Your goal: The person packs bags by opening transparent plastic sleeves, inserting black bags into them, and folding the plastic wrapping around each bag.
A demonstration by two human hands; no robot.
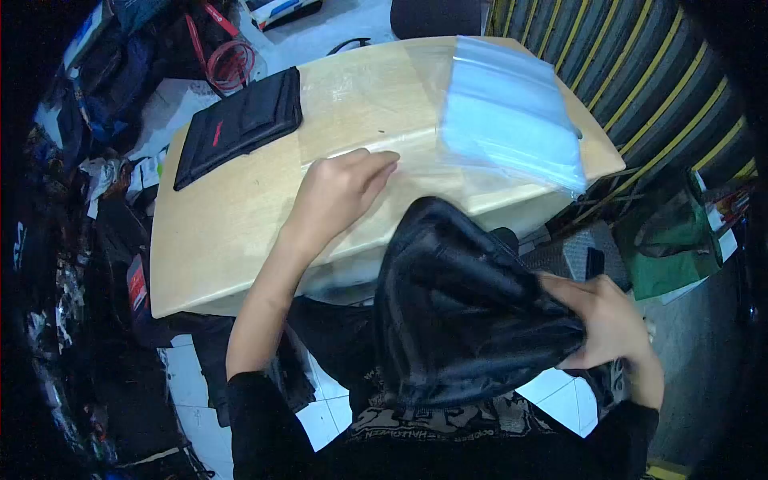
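Observation:
My right hand (604, 320) is closed on the gathered end of a black, shiny fabric bag-like piece (472, 312), held in front of my body below the table's near edge. Its wide rounded side points left, and what it is exactly cannot be told. My left hand (348, 184) hovers at the near part of the table, thumb and fingers pressed together. Whether something thin is pinched there does not show. Clear plastic film (360, 96) lies just beyond those fingertips, beside a stack of bluish clear plastic bags (508, 112).
On the left of the wooden table (232, 232) lies a flat black padded case (240, 124) with a small red mark. Corrugated yellow-striped dark material (640, 88) rises at the right. A green bag (672, 248) stands below it. Dark clutter and red cable (230, 64) fill the left.

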